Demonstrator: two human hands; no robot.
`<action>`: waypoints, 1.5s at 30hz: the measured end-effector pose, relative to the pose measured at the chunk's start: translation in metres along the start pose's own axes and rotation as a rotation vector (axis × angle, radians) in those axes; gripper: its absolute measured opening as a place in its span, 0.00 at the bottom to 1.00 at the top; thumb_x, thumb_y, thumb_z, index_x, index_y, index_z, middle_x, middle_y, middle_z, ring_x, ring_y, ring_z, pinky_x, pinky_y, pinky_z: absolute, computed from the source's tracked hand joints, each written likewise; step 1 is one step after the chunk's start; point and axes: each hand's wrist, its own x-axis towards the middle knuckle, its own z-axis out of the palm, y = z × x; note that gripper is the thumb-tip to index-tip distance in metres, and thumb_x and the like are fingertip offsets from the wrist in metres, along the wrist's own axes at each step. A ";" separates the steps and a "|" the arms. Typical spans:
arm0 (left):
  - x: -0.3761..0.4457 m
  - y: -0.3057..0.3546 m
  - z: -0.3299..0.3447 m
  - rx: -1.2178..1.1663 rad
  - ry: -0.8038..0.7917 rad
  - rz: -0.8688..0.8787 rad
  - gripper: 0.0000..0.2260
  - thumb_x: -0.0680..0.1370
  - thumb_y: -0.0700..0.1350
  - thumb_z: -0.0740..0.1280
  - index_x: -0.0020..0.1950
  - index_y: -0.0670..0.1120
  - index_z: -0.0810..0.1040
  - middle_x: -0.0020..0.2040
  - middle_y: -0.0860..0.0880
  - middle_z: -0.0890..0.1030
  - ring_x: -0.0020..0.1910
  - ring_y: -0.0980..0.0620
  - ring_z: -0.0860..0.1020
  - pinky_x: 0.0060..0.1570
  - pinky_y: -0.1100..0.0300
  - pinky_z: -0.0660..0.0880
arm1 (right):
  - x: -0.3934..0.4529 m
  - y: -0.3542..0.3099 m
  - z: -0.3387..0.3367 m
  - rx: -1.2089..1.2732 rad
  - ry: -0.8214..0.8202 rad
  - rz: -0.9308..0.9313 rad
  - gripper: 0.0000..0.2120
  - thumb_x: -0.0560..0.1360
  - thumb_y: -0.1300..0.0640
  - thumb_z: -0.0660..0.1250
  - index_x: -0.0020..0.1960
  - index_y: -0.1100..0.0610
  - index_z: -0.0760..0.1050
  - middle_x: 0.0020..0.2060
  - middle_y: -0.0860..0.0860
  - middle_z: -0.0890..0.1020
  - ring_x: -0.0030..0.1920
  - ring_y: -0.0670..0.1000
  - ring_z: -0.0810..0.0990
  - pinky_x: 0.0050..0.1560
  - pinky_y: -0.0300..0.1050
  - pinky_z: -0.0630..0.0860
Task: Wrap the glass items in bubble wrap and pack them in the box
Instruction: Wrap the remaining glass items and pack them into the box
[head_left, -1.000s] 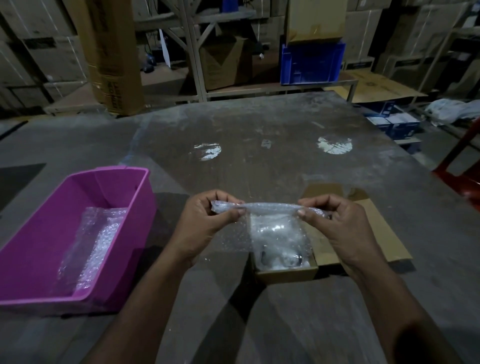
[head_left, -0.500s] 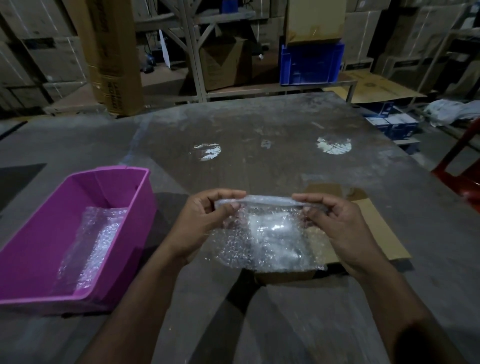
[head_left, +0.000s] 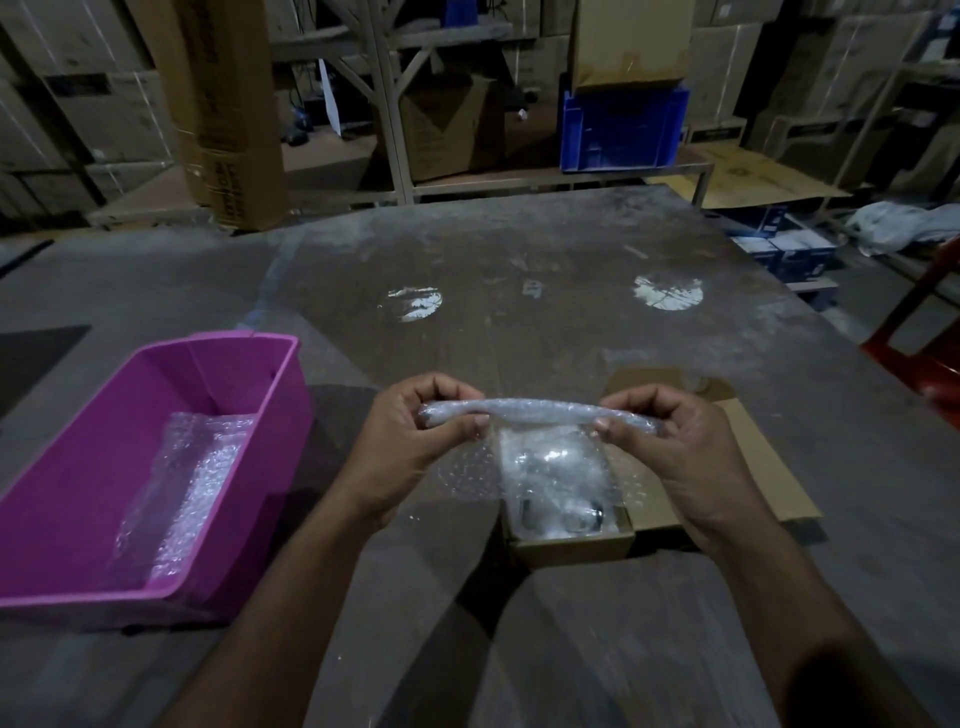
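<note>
Bubble wrap (head_left: 537, 411), rolled, is pinched at each end by left hand (head_left: 410, 447) and right hand (head_left: 680, 457).

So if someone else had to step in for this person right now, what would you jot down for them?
Left hand: pinches the left end of a rolled bubble wrap bundle.
Right hand: pinches the right end of it.
The bundle is held level above the small cardboard box, flaps open, on the table. A loose tail of wrap hangs from it towards the box.
Done: wrapped items already lie in the box, though what they are is hard to tell.
Spare bubble wrap sheets lie in the pink bin to the left.
Left: probably finish rolling the tail, set the bundle into the box, then close it.
</note>
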 end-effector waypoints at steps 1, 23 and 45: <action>0.000 -0.001 0.000 -0.006 -0.007 0.002 0.06 0.71 0.36 0.74 0.46 0.43 0.81 0.40 0.44 0.84 0.41 0.50 0.81 0.45 0.60 0.80 | 0.000 0.000 0.000 -0.021 -0.001 -0.003 0.07 0.68 0.59 0.77 0.45 0.56 0.81 0.42 0.54 0.85 0.43 0.51 0.83 0.47 0.46 0.80; -0.003 0.002 0.007 0.045 0.002 -0.013 0.14 0.74 0.38 0.73 0.59 0.46 0.83 0.49 0.52 0.85 0.39 0.57 0.80 0.37 0.63 0.79 | 0.003 0.000 0.000 -0.013 -0.043 -0.024 0.11 0.71 0.59 0.74 0.53 0.51 0.85 0.52 0.53 0.83 0.45 0.50 0.83 0.50 0.46 0.82; 0.001 0.001 0.008 0.001 -0.025 -0.079 0.12 0.75 0.46 0.71 0.56 0.46 0.85 0.45 0.45 0.85 0.39 0.54 0.81 0.35 0.64 0.77 | 0.007 0.002 0.002 0.044 0.045 -0.025 0.08 0.69 0.60 0.75 0.48 0.57 0.84 0.44 0.52 0.87 0.43 0.48 0.84 0.47 0.40 0.81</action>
